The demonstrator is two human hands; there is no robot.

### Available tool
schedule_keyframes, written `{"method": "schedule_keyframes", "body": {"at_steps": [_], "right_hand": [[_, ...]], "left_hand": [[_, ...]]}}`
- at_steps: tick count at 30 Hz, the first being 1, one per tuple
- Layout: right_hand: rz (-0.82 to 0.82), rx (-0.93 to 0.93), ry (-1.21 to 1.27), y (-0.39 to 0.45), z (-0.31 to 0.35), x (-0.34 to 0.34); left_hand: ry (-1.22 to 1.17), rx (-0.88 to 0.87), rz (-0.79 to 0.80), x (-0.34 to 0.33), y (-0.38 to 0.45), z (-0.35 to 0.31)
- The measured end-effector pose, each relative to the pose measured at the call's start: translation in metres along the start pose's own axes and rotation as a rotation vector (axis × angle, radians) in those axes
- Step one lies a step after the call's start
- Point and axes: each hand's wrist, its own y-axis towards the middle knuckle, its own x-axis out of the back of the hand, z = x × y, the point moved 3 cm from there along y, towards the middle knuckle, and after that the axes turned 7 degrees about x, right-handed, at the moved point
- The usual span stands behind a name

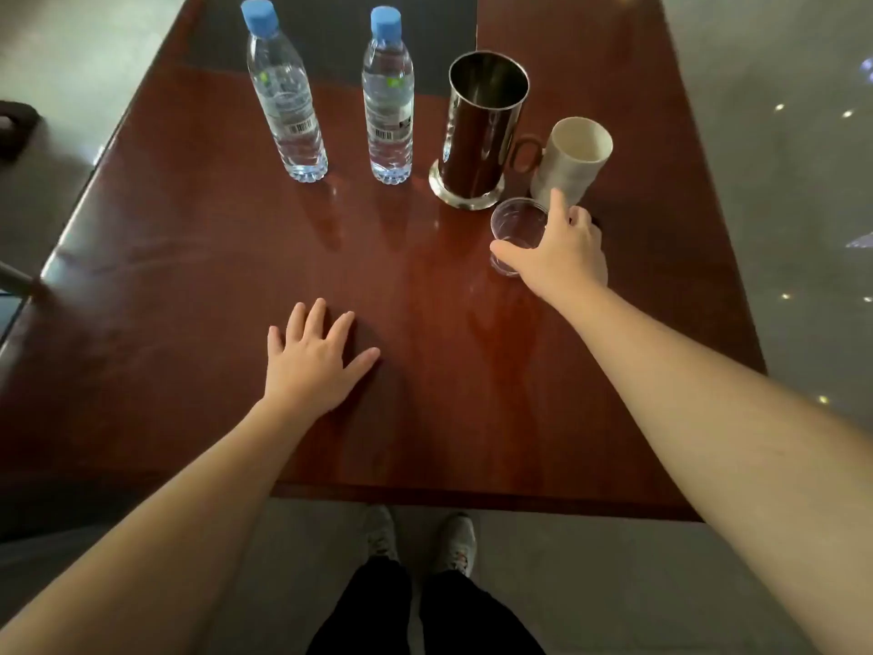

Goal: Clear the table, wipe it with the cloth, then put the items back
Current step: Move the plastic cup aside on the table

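On the red-brown wooden table (189, 286) stand two clear water bottles with blue caps, one on the left (285, 94) and one on the right (388, 99). To their right stand a tall shiny metal jug (482, 130) and a white mug (574, 156). A small clear plastic cup (515, 224) stands in front of the jug, and my right hand (560, 250) wraps around it with thumb and fingers. My left hand (314, 359) lies flat on the table, fingers spread, holding nothing. No cloth is in view.
A dark panel (330, 30) lies across the table's far part behind the bottles. My feet in light shoes (420, 541) stand on the grey floor below the near edge. A dark object (16, 127) sits on the floor at the far left.
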Motion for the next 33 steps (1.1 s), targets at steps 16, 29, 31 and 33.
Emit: {"method": "schedule_keyframes", "body": {"at_steps": [16,29,31,33], "right_hand": [[-0.031,0.026,0.083,0.014,0.003,-0.014],[-0.098,0.197,0.158,0.021,0.046,-0.007],[-0.082,0.236,0.156,0.024,0.062,-0.008],[-0.055,0.267,0.153,0.026,0.080,-0.013]], "left_hand": [[0.009,0.013,-0.184,-0.026,-0.009,0.003],[0.031,0.009,-0.259,-0.030,-0.009,0.005],[0.028,-0.001,-0.267,-0.030,-0.009,0.004],[0.025,-0.002,-0.254,-0.028,-0.010,0.003]]}}
